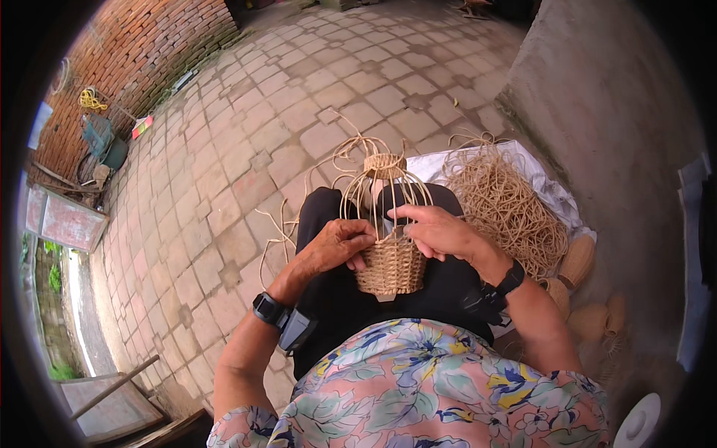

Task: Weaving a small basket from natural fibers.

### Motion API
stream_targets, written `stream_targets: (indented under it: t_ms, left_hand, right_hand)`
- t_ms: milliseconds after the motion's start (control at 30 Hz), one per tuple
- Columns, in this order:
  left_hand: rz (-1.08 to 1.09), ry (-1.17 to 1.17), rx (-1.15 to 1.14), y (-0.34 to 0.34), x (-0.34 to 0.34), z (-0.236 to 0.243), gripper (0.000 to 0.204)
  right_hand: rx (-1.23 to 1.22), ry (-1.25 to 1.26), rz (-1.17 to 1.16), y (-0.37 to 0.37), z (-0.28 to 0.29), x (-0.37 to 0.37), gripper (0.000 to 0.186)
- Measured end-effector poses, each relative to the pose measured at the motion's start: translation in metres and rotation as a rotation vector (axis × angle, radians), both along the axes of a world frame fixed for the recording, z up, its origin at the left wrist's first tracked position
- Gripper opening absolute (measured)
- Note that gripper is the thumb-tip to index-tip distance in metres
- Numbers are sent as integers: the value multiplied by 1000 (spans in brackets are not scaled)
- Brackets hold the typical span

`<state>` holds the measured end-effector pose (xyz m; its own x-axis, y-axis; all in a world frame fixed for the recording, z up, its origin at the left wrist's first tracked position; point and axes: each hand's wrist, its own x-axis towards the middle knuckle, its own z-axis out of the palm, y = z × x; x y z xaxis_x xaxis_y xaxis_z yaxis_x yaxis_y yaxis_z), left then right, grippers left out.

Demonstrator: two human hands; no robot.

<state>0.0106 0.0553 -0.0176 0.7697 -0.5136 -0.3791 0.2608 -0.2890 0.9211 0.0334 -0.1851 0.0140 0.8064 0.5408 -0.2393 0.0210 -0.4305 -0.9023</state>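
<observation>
A half-woven basket [390, 269] of tan twisted cord rests in my lap between my knees. Its lower body is closely woven, and bare upright cords [382, 200] rise from it to a narrow woven ring [385, 165]. At the left of the woven edge, my left hand [342, 244] is closed, thumb and finger pinching the basket. My right hand [437, 230] grips the right side of the same edge, its index finger stretched across the upright cords. Loose cord ends [280, 235] trail off to the left and far side. The fingertips partly hide the weave.
To my right, a large heap of loose cord [511, 209] lies on a white sheet [545, 170]. Several woven pieces [579, 261] sit beside it, near a grey wall [620, 112]. Paving [224, 179] spreads ahead; a green bucket [114, 153] stands by the brick wall [149, 60].
</observation>
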Motion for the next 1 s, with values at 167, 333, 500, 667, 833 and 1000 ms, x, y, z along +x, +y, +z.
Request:
stream_targets:
  t_ms: [167,333,500,667,833,1000]
  left_hand:
    - [2,-3,-3,-1,1,2,14]
    - [15,42,-54,0,6,4,18]
    - [76,37,-73,-3,2,3,23]
    - [106,3,-64,-5,0,2,24]
    - [160,17,-94,-6,-1,2,18]
    - [123,-9,-40,-6,-1,1,22]
  right_hand:
    - [-149,212,52,9,15,-2,21]
    - [-125,-381,-85,2,-3,-18,22]
    - [-278,-480,-16,-29,-3,-26,25]
    - [-106,-715,-33,-47,-21,-29,20]
    - [-383,-794,-105,-68,-20,-30,20]
    - [-181,-737,-88,-37,-22,-33,46]
